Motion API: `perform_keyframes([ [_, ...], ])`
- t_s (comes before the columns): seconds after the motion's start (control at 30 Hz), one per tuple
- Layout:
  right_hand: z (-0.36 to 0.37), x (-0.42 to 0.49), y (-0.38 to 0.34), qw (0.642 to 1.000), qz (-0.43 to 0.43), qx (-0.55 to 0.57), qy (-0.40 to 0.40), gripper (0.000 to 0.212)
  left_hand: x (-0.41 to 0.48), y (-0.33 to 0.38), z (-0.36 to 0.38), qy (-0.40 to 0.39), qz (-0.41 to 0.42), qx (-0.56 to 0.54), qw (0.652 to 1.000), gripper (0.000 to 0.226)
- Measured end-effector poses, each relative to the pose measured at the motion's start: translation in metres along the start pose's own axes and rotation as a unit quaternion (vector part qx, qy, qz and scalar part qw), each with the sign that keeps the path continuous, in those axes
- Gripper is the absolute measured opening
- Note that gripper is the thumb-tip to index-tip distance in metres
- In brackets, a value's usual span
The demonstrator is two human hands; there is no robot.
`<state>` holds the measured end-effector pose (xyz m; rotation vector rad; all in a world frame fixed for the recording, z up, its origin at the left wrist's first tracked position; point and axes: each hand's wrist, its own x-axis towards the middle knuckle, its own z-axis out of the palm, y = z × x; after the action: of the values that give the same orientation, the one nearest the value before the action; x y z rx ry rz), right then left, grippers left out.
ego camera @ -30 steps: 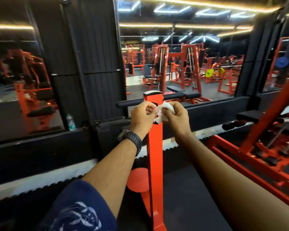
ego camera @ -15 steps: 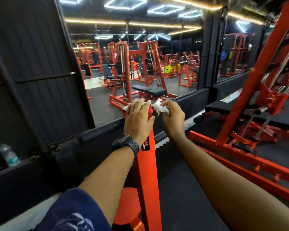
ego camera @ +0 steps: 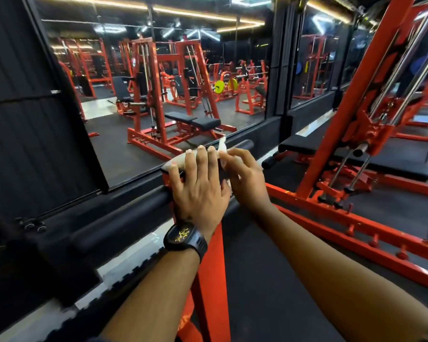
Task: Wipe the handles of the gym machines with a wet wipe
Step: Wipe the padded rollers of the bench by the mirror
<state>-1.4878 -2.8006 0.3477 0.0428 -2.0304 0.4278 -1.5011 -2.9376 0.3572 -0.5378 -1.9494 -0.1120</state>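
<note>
While the wet wipe [ego camera: 222,146] is pressed on top of the red post [ego camera: 211,280] under the straight fingers [ego camera: 201,159] of the left hand [ego camera: 198,193] and its right end is pinched by the right hand [ego camera: 246,180], it could be torn or bunched by pulling, and the black handle [ego camera: 242,145] left barely wiped.

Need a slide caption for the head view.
Left hand presses a white wipe onto the red post top while the right hand pinches its end.
</note>
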Motion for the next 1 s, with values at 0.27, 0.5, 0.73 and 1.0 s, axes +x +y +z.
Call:
perform_keyframes([
  [0.27,0.005,0.008,0.015,0.999,-0.007,0.024,-0.042,0.048,-0.003,0.001,0.005,0.008,0.005,0.072,0.997,0.071],
  [0.5,-0.003,0.025,0.051,1.000,-0.024,0.009,-0.006,0.040,-0.001,0.005,0.004,0.027,-0.018,0.083,0.996,0.065],
  [0.73,-0.002,0.035,0.045,0.994,-0.087,-0.005,-0.068,0.041,0.000,0.003,0.002,0.023,-0.021,0.068,0.997,0.064],
  [1.0,-0.004,0.022,0.018,0.988,-0.108,0.014,-0.113,0.047,-0.002,0.002,0.004,0.020,-0.019,0.050,0.998,0.064],
])
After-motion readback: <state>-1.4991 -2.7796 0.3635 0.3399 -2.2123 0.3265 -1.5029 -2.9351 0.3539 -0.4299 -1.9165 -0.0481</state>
